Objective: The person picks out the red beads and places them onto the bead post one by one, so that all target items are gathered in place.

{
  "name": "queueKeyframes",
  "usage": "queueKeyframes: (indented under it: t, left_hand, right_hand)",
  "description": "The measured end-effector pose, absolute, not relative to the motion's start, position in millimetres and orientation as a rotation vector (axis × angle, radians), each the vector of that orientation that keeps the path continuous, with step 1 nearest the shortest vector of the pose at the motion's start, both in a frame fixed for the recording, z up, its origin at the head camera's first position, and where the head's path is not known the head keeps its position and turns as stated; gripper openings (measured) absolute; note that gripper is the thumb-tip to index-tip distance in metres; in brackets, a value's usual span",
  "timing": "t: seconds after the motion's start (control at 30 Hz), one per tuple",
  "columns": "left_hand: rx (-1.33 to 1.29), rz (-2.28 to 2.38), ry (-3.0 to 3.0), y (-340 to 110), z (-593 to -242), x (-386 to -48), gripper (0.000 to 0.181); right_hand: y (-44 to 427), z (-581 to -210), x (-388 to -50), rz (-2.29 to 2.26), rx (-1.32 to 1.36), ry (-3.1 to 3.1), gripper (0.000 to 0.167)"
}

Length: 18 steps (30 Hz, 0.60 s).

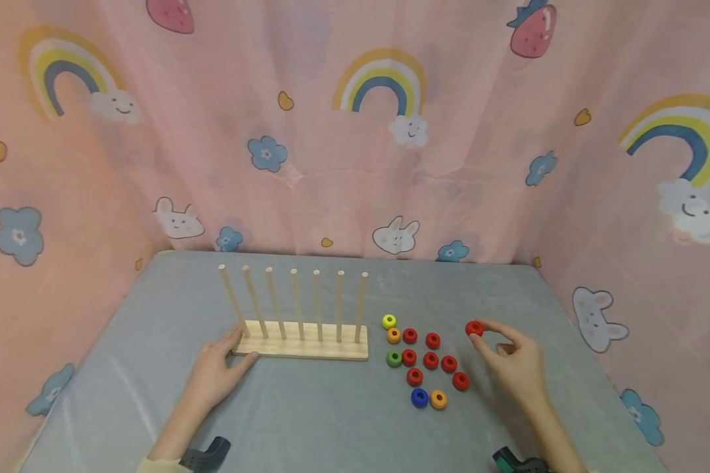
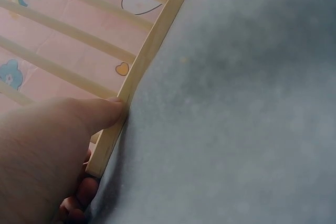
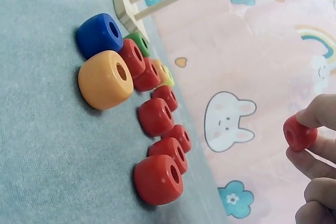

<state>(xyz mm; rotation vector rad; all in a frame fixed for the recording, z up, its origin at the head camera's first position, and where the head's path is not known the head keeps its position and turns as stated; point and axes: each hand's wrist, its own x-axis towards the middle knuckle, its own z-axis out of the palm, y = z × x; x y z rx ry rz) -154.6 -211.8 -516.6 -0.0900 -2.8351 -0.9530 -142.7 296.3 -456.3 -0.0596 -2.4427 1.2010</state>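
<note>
A wooden peg stand (image 1: 302, 348) with a row of several upright pegs is on the left half of the table. My left hand (image 1: 217, 369) holds its left end, the thumb (image 2: 107, 113) on the front edge of the base and the other fingers around the end. At the right, my right hand (image 1: 516, 368) pinches a red bead (image 1: 474, 328) between thumb and fingertips, raised above the table. The right wrist view shows this red bead (image 3: 300, 132) tilted, its hole partly visible. No beads are on the pegs.
Between the stand and my right hand lie several loose red beads (image 1: 430, 360). Among them are a yellow bead (image 1: 389, 322), a green bead (image 1: 394, 359), a blue bead (image 1: 419, 397) and two orange beads, one in front (image 1: 438, 399). A pink patterned curtain (image 1: 331, 197) surrounds the grey table (image 1: 307, 420).
</note>
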Motion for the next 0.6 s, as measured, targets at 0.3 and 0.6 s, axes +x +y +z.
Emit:
queueKeyframes:
  t: [0.3,0.6]
  left_hand:
    - [-0.095,-0.946,-2.822,-211,-516,-152,0.072]
    - [-0.092,-0.948,-2.827,-211,-517,-153,0.072]
  right_hand:
    - [289,-455,-143,1.218,-0.039,-2.454,0.028]
    - [284,-461,-147,1.241,-0.019,-2.436,0.027]
